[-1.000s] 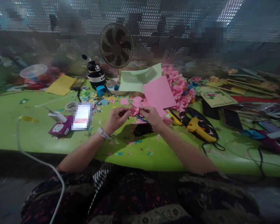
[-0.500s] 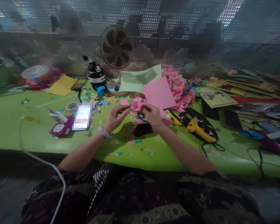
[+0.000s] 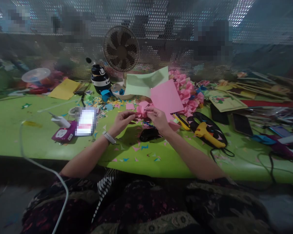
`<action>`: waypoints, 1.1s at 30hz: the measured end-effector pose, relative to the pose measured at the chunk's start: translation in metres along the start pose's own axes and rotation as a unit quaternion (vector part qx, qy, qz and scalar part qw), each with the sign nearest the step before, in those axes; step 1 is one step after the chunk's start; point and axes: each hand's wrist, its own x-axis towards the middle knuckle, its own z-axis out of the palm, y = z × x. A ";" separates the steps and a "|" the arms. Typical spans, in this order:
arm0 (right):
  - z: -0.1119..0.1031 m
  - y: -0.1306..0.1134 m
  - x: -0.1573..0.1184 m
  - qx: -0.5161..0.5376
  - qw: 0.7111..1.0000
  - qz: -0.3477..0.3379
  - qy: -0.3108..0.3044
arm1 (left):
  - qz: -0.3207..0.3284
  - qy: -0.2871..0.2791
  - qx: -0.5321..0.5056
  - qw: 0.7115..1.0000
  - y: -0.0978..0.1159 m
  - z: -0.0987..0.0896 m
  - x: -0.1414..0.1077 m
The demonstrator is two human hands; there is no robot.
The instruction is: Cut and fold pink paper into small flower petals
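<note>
A pink paper flower (image 3: pixel 142 110) is held up between my hands, over the middle of the green table. My left hand (image 3: pixel 124 122), with a pale watch on its wrist, pinches the flower's left side. The fingers of my right hand (image 3: pixel 158 119) are closed on its right side. Beneath them lies a black object (image 3: pixel 149 134) that I cannot make out. Right behind the flower rest a pink paper sheet (image 3: pixel 166 97) and a pale green sheet (image 3: pixel 146 85). A heap of pink paper flowers (image 3: pixel 189 94) lies beyond my right hand.
A yellow glue gun (image 3: pixel 208 135) and a yellow cutter knife (image 3: pixel 182 122) lie to the right. On the left are a lit phone (image 3: pixel 86 122) and a purple power socket box (image 3: pixel 64 133). A fan (image 3: pixel 121 48) and a dark jug (image 3: pixel 99 79) stand behind. Paper scraps litter the table.
The flower has turned and tipped in my fingers, so its petals show from another side. Both hands stay at nearly the same place.
</note>
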 end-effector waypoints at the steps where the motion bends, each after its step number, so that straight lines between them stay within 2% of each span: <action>1: 0.000 0.000 0.000 -0.007 1.000 -0.002 0.000 | -0.010 0.000 -0.005 1.000 -0.001 -0.001 0.001; 5: -0.001 -0.003 -0.001 -0.025 1.000 0.002 0.001 | -0.043 0.005 -0.024 0.999 -0.002 -0.002 0.003; 9: -0.002 -0.006 0.001 -0.019 1.000 0.010 0.008 | -0.046 0.012 -0.029 0.998 -0.002 -0.003 0.004; 16: -0.005 -0.005 0.004 -0.004 1.000 0.000 -0.003 | -0.080 0.082 -0.009 0.993 -0.005 -0.011 0.012; 22: -0.009 -0.002 0.006 -0.113 0.992 -0.037 -0.034 | -0.102 0.010 0.105 0.989 -0.005 -0.033 0.020; 24: -0.010 -0.003 0.007 -0.147 0.987 -0.046 -0.038 | -0.063 -0.006 0.204 0.977 -0.006 -0.041 0.023; 26: -0.011 -0.003 0.007 -0.158 0.985 -0.045 -0.047 | -0.030 -0.010 0.311 0.950 -0.007 -0.048 0.026; 28: -0.012 -0.003 0.008 -0.153 0.986 -0.042 -0.054 | -0.012 -0.006 0.374 0.927 -0.009 -0.052 0.028; 33: -0.014 -0.003 0.010 -0.162 0.984 -0.047 -0.051 | 0.038 0.112 0.435 0.893 -0.003 -0.055 0.028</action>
